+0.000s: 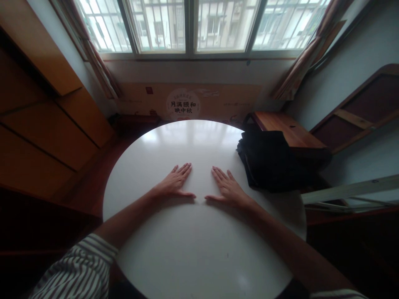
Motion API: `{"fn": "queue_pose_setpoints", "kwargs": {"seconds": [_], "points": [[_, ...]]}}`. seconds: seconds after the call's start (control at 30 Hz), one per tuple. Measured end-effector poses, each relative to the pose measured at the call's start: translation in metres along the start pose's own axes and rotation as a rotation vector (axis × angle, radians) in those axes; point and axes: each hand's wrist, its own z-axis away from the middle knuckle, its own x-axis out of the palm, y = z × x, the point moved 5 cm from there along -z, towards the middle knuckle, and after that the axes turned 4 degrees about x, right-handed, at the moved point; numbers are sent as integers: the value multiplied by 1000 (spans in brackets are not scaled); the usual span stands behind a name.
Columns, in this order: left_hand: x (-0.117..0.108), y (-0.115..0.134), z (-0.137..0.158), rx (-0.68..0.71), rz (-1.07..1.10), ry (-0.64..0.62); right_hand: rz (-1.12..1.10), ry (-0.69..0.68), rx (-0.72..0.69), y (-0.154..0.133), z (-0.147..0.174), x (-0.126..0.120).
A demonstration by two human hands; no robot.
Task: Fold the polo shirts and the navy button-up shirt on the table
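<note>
My left hand (176, 182) lies flat on a round white table (196, 241), fingers stretched forward and thumb pointing inward. Opposite it, my right hand (226, 187) rests palm down in the same way, its thumb turned towards the left one. A small gap of tabletop separates the two thumbs. Neither hand holds anything. Folded black cloth (271, 160) sits in a pile at the table's right edge, nearest to my right hand but apart from it; whether it is a garment I cannot tell.
Behind the table on the right stands a wooden desk (289, 128). A wooden cabinet (40, 137) lines the left side. Barred windows (190, 27) with curtains fill the far wall, above a printed panel (218, 97). A pale rail (352, 189) runs close to the table's right side.
</note>
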Motion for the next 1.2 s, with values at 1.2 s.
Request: {"fn": "queue_pose_setpoints", "kwargs": {"seconds": [1.2], "points": [[-6, 1, -1, 96, 116, 217, -144, 20, 10, 5, -3, -7]]}}
